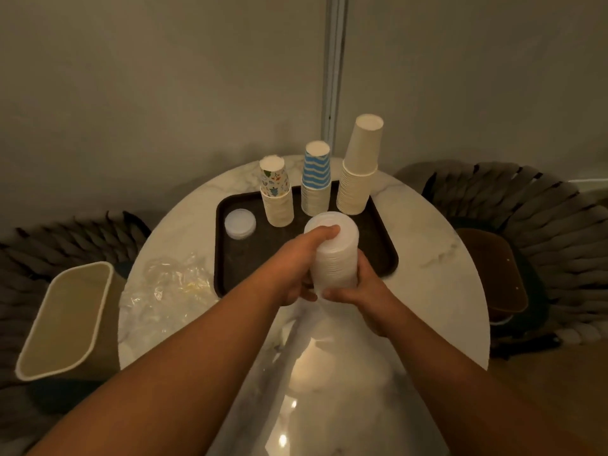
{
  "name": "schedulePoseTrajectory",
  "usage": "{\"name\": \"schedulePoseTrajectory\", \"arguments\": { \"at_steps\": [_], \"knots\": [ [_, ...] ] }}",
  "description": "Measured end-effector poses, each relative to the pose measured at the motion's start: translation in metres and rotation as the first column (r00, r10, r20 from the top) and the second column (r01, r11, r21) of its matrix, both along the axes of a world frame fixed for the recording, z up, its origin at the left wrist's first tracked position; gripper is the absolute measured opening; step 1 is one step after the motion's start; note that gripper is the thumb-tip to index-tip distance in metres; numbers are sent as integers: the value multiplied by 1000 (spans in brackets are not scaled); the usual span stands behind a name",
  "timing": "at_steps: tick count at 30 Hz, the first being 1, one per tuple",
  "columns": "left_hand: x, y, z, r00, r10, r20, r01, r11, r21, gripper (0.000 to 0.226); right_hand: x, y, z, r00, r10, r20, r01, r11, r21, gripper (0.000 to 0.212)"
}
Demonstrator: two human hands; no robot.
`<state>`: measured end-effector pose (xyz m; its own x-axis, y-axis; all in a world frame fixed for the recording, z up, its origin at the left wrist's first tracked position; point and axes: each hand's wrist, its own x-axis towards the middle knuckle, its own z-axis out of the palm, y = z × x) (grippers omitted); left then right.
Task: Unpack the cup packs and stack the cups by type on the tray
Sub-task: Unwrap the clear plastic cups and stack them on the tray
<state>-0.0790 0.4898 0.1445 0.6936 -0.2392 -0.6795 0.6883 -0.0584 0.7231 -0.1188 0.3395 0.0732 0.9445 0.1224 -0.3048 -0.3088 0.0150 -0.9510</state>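
At the centre of the frame, the left hand (297, 274) grips a tall stack of translucent white cups (334, 255), its fingers curled round the stack's left side and one fingertip lying on the top rim. The right hand (357, 291) clasps the lower right of the same stack, thumb across the front. The stack stands upright over the near edge of a dark brown tray (381, 255); whether its base touches the tray cannot be told.

Behind the hands, three inverted stacks stand on the tray in a row: a patterned cup stack (277, 195) at left, a blue-striped cup stack (316, 179) in the middle, and a taller plain beige cup stack (358, 169) at right. A small pile of white lids (240, 223) lies on the tray's left side.

The tray rests on a round marble table (444, 258). Crumpled clear plastic wrap (171, 287) lies on the table left of the tray. A beige bin (65, 320) stands at lower left, and woven chairs (543, 241) flank the table.
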Motion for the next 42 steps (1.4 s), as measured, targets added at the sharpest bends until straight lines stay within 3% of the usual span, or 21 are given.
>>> {"name": "schedulePoseTrajectory", "arguments": {
  "at_steps": [2, 4, 9, 12, 14, 16, 18, 20, 23, 28, 42],
  "knots": [
    [4, -12, 17, 998, 67, 14, -66, 998, -11, 60, 14, 4, 12, 997, -45, 61, 47, 999, -21, 87],
    [5, -23, 36, 992, 116, 48, -115, 993, -20, 48, 27, 1, 20, 994, -73, 83, 71, 997, 26, 84],
    [7, -43, 65, 975, 126, 183, -132, 991, 21, 37, 45, -15, 39, 990, -27, 136, 18, 998, 67, 82],
    [13, -42, 72, 910, 83, 407, -162, 973, 162, 86, 54, -21, 47, 986, 33, 162, -46, 996, 78, 83],
    [18, -36, 78, 786, -60, 615, -203, 915, 349, 103, 58, -24, 50, 983, 57, 173, -72, 994, 85, 86],
    [23, -29, 90, 611, -362, 704, -184, 800, 571, 106, 62, -24, 52, 981, 81, 175, -100, 989, 105, 89],
    [29, -24, 103, 496, -607, 621, -143, 649, 748, 108, 66, -21, 54, 977, 101, 187, -117, 990, 77, 86],
    [38, -19, 107, 462, -716, 524, -117, 536, 836, 105, 71, -15, 53, 979, 92, 181, -107, 992, 72, 83],
    [46, -12, 104, 450, -765, 461, -111, 464, 879, 101, 78, -5, 47, 983, 84, 161, -93, 994, 51, 80],
    [58, 13, 100, 508, -729, 460, -51, 507, 860, 102, 88, 19, 32, 988, 56, 147, -64, 997, 52, 79],
    [78, 57, 71, 559, -700, 445, -10, 531, 848, 99, 113, 68, -15, 990, 56, 126, -62, 997, 48, 89]
  ]
}}
